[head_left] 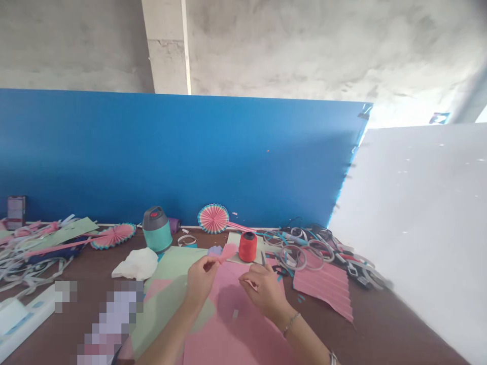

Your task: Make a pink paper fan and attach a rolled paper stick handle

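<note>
My left hand point(201, 278) pinches a piece of thin pink paper point(228, 252) that is gathered at the fingertips and fans out towards the upper right. To its right, my right hand point(262, 286) has thumb and forefinger pressed together; whatever they hold is too fine to make out. Both hands hover over large pink paper sheets point(239, 337) and light green sheets point(162, 304). Just beyond them stands a spool of red thread point(248, 247). Scissors point(279, 270) lie partly hidden beside the right hand.
Pleated pink paper point(323, 286) and a heap of tape rings point(294, 257) lie to the right. A teal-and-grey flask point(157, 230) and crumpled white tissue point(136, 263) stand left. A round paper fan point(213, 218) leans against the blue partition point(171, 157); another fan point(113, 236) lies left among paper strips.
</note>
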Motion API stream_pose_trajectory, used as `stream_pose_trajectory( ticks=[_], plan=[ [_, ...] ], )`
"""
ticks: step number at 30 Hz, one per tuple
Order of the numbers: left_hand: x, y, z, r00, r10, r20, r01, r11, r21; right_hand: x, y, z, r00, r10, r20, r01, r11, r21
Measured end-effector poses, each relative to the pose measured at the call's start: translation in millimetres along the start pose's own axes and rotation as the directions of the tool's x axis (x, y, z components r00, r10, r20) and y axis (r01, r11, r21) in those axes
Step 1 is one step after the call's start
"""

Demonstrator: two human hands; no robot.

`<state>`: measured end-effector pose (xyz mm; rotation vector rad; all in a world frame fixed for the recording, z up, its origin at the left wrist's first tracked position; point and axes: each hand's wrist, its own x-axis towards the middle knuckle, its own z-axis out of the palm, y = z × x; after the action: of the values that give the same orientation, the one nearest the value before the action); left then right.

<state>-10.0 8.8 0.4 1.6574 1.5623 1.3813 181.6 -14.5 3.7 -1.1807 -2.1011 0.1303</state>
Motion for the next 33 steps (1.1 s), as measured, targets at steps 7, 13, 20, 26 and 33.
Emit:
stream_pose_trajectory(
  ticks=[7,13,20,26,33],
  plan=[
    [-3,2,-4.4,0.830,0.482,0.280,-0.556,0.686,0.470,-1,0,0,0.992,-0.104,-0.075,0.108,0.993,0.052],
    [-11,14,-5.9,0.672,0.530,0.517,-0.723,0.622,0.302,6,3,-6,0.986,0.031,-0.166,0.029,0.938,0.347],
    [-31,50,-17.4,0.691,0.254,0.677,-0.275,0.958,-0.078,11,13,-19,0.920,0.328,0.213,-0.386,0.679,0.624],
    [-28,54,-11.3,0.767,0.078,0.637,0.222,0.899,-0.377,10,18,-14,0.903,0.335,0.270,-0.424,0.587,0.689],
    [-12,32,1.9,0.931,-0.219,0.291,0.352,0.748,-0.562,5,16,3,0.986,0.161,0.052,-0.170,0.931,0.323]
  ],
)
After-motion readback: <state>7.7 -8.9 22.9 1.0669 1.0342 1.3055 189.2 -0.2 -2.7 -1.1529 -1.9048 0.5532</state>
